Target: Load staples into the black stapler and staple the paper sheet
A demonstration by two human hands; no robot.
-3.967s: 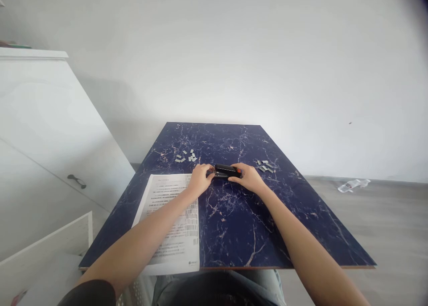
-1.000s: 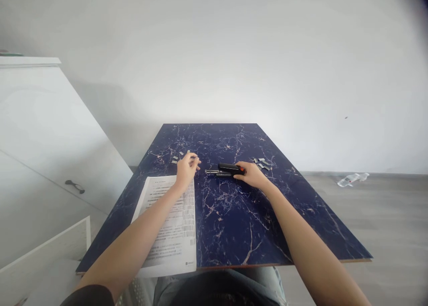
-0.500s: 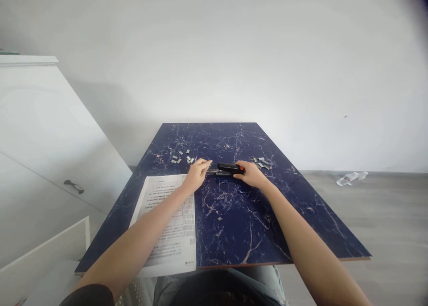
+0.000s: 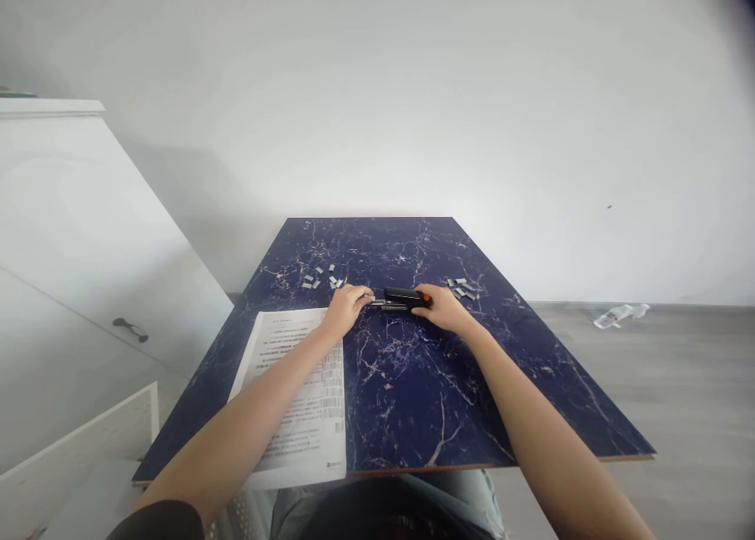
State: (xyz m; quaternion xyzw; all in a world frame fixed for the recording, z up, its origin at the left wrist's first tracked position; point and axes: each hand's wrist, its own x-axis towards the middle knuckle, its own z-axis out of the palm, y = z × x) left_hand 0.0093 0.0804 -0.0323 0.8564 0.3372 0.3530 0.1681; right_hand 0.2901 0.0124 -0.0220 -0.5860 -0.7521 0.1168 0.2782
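A black stapler with a red spot lies level above the table, its silvery metal rail sticking out on the left. My right hand is closed around the stapler's right end. At the rail's outer end, the fingertips of my left hand are pinched together, with a small pale glint between them that is too small to make out. Short grey staple strips are scattered beyond my left hand, and more staple strips lie beyond my right. A printed paper is partly under my left forearm.
The blue marbled table stands against a white wall. On the left is a white cabinet with a dark handle. A crumpled clear plastic wrapper lies on the floor to the right.
My left fingers, stretched out over the rail before, have drawn in and now pinch at its end. My right hand and the stapler have stayed in place.
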